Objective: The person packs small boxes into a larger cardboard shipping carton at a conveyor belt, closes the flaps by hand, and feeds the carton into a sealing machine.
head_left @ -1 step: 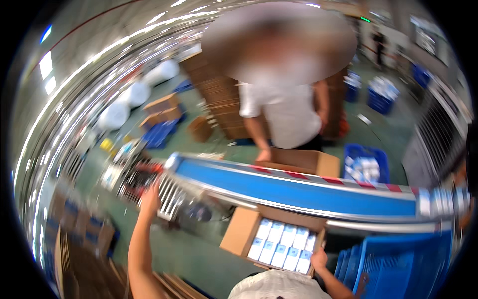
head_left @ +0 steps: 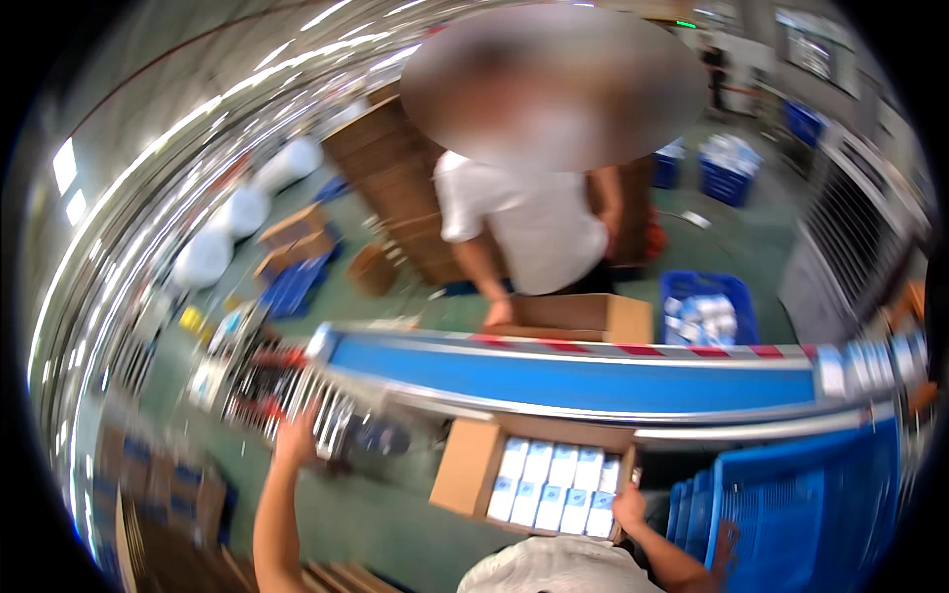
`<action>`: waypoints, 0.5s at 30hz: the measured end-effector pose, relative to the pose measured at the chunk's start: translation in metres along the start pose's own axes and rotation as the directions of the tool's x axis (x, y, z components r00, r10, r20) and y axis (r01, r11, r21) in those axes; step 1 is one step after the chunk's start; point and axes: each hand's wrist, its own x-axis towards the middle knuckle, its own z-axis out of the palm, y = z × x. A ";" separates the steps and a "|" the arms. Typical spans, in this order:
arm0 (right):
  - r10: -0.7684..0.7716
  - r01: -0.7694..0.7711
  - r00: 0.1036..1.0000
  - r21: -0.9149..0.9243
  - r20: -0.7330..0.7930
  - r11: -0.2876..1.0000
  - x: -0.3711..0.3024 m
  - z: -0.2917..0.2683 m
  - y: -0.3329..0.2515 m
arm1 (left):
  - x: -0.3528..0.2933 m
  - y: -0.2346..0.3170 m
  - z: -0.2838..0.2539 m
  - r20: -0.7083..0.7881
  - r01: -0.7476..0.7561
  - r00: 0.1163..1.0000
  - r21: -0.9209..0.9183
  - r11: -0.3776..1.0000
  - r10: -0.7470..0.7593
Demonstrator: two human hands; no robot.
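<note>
Head | left hand (head_left: 295,440) lower than before, fingers: can't tell | right hand (head_left: 629,507) still grips carton (head_left: 465,467)

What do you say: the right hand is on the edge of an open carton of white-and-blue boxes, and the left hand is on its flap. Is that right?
Not quite: in the head view the left hand is off to the left, apart from the flap, near the metal rollers. The right hand is on the edge of the open carton of boxes.
</note>
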 end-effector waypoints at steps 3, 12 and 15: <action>-0.075 0.075 0.997 -0.014 0.011 0.997 -0.001 0.006 -0.020 | -0.077 0.011 0.132 0.000 -0.102 0.994 -0.315 0.944 0.107; -0.044 0.044 0.999 -0.093 0.002 0.995 0.007 -0.010 0.003 | -0.200 0.231 0.183 0.741 0.727 0.671 -0.652 -0.215 0.025; -0.028 0.037 0.994 -0.087 0.104 0.996 -0.001 -0.009 -0.007 | -0.220 0.249 0.225 0.710 0.760 0.638 -0.642 -0.100 0.298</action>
